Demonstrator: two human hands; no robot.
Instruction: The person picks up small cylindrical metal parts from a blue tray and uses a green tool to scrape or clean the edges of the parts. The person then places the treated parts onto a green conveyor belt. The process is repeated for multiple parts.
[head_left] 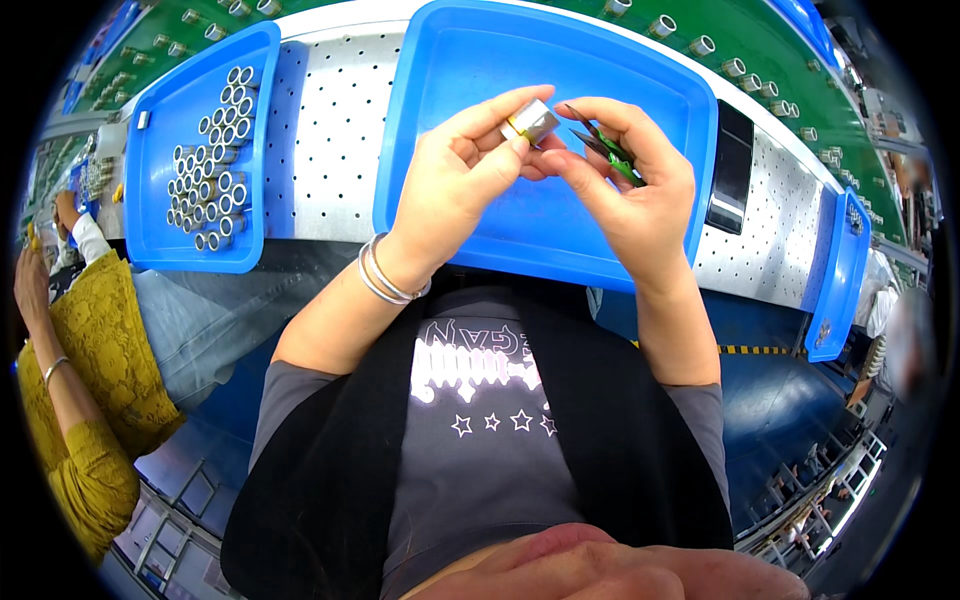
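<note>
Pinched between the thumb and fingers of my left hand (462,170) is a short silver metal cylinder (531,121) with a yellowish band near one end. My right hand (640,190) is closed around a small pair of green-handled snips (612,155), whose dark pointed blades aim toward the cylinder. A small gap seems to separate the blade tips from the cylinder. Fingers of my right hand are close to the cylinder's lower side; whether they touch it, I cannot tell. Both hands are above a large blue tray (480,60).
At left, a blue tray (258,150) holds many similar metal cylinders (215,165). A dark flat rectangular object (731,165) lies right of the large tray on the perforated metal bench (335,130). More cylinders stand on a green conveyor (690,25) beyond. Another person (90,370) is at far left.
</note>
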